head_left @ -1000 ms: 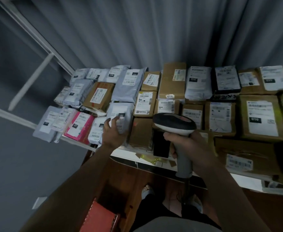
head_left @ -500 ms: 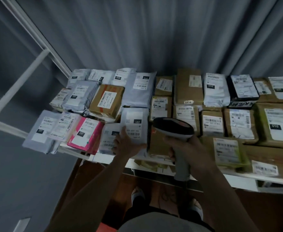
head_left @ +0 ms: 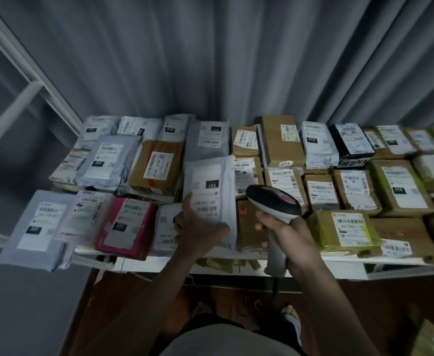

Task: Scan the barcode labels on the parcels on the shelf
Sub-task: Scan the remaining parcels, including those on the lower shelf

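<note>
Many labelled parcels cover the white shelf (head_left: 339, 268): grey and white mailer bags on the left, brown cardboard boxes on the right. My left hand (head_left: 195, 227) grips the lower edge of a white mailer bag (head_left: 210, 186) marked 231 and holds it tilted up, label facing me. My right hand (head_left: 285, 232) grips the handle of a black and grey barcode scanner (head_left: 275, 201), whose head points toward the bag's right edge. A plain brown box (head_left: 249, 224) lies under the scanner.
A pink parcel (head_left: 126, 227) and a large grey bag (head_left: 36, 227) overhang the shelf's front left. A yellow-green wrapped parcel (head_left: 344, 229) sits at the front right. Grey curtains hang behind. White shelf posts (head_left: 31, 73) stand at left. My feet show on the wooden floor below.
My left hand has lifted the white 231 bag off the pile and tilted it up. The scanner in my right hand has stayed beside it, and my view has shifted left.
</note>
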